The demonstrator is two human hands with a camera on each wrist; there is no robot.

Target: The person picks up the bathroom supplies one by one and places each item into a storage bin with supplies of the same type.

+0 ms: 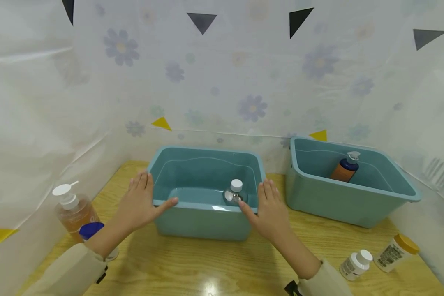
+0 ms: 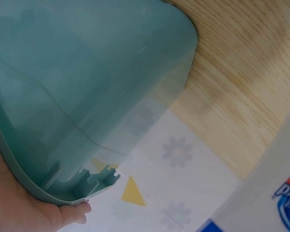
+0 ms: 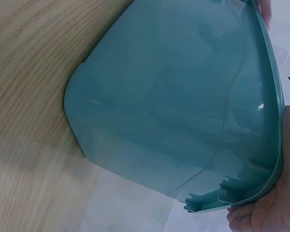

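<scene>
A teal plastic bin (image 1: 201, 222) stands on the table in the middle of the head view, a clear bottle with a white cap (image 1: 236, 187) inside it at the right. My left hand (image 1: 138, 205) holds its near left corner, fingers along the outer side and thumb on the front rim. At the near right corner, my right hand (image 1: 270, 211) grips in the same way, thumb over the front rim. The wrist views show the bin's wall (image 2: 96, 72) close up, with fingertips (image 3: 241, 220) right at the rim.
At the right stands a second teal bin (image 1: 340, 199) with a blue-and-orange pump bottle (image 1: 344, 169). Nearer are a white bottle (image 1: 355, 265) and an orange-capped bottle (image 1: 396, 253). An orange pump bottle (image 1: 74, 213) and a blue-capped bottle (image 1: 91, 229) stand by my left forearm.
</scene>
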